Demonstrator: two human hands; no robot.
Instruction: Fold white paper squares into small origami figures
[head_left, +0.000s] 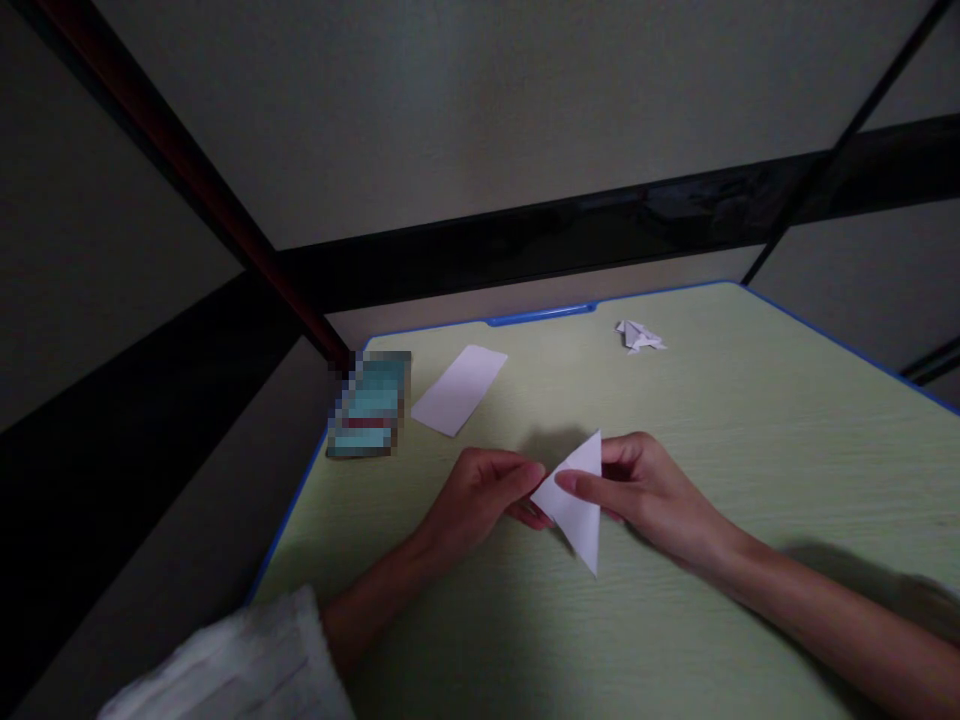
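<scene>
A white sheet of paper folded into a triangle (581,515) is held between my two hands, just above the table. My left hand (484,495) pinches its left corner between thumb and fingers. With the thumb lying across the front face, my right hand (637,490) grips the paper from the right side; its other fingers are partly hidden behind the paper. One point of the triangle faces up and another faces down toward me.
The pale table (750,420) has a blue edge and a blue handle (541,315) at the back. A flat white paper strip (461,390) lies at the left, beside a pixelated teal object (367,405). A folded white paper figure (639,337) rests at the back right. Wall panels (487,120) stand behind.
</scene>
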